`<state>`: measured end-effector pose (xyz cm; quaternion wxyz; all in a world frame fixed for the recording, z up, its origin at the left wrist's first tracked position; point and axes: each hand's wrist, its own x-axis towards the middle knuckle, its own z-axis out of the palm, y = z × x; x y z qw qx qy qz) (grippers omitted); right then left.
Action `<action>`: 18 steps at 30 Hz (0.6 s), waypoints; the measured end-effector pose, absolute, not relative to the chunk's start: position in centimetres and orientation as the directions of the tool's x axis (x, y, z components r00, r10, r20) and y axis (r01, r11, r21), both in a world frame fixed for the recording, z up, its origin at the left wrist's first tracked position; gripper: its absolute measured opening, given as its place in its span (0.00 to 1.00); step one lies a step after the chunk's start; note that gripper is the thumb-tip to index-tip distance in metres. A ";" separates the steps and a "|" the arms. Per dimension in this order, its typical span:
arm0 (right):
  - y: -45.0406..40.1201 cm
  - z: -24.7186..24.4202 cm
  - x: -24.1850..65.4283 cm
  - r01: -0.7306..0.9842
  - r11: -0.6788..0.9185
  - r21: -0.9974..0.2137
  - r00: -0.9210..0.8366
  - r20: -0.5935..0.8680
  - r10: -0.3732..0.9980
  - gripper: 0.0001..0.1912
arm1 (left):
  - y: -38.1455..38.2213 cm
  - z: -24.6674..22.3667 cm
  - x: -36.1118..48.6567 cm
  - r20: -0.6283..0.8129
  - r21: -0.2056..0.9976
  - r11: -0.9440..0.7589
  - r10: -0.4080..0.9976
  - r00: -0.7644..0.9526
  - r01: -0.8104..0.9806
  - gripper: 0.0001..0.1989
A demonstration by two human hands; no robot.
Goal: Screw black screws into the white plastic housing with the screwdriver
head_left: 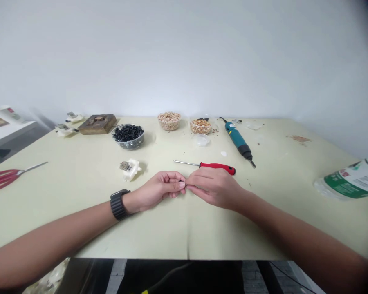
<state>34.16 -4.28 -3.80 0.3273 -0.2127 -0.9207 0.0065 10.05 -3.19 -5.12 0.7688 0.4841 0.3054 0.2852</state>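
The step in hand seems to be fine fingertip work on one small part; the left hand (158, 190) pinches a small dark piece (185, 185) between thumb and fingers, low above the worktop (159, 232); the right hand (216, 185) appears to pinch its other end, though the tips largely hide it; the next move probably calls for a steady grip and little force. From the left lie scissors (6, 179) with smooth red loops and a thin metal blade; a brown, worn-looking rectangular block (97, 124); a clear round bowl (130, 144) of glossy black bits; an irregular white fitting (131, 169); a clear tub (169, 125) of beige bits; a slim screwdriver (219, 166) with a red handle, just beyond the right hand; a tapering teal power tool (238, 141); a tilted white-and-green jar (352, 179).
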 end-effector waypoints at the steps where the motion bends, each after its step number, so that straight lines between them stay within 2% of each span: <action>1: -4.3 -3.7 34.3 0.390 0.914 -0.115 -0.708 0.597 0.377 0.05 | -3.2 -5.1 10.0 -0.186 0.926 0.354 0.736 0.651 -0.135 0.18; 4: -4.4 -3.6 34.3 0.396 0.918 -0.022 -0.727 0.603 0.328 0.05 | -3.0 -5.2 9.9 -0.167 0.950 0.298 0.740 0.651 -0.096 0.18; 6: -4.5 -3.6 34.2 0.390 0.921 -0.003 -0.725 0.616 0.309 0.05 | -2.9 -5.1 9.8 -0.163 0.959 0.275 0.739 0.654 -0.071 0.18; 15: -4.4 -3.8 34.2 0.350 0.928 -0.130 -0.692 0.632 0.349 0.04 | -2.7 -5.1 9.6 -0.118 0.966 0.244 0.709 0.695 -0.085 0.15; 18: -4.5 -3.7 34.0 0.324 0.907 -0.270 -0.632 0.652 0.419 0.05 | -2.7 -5.1 9.5 -0.095 0.966 0.237 0.695 0.713 -0.102 0.14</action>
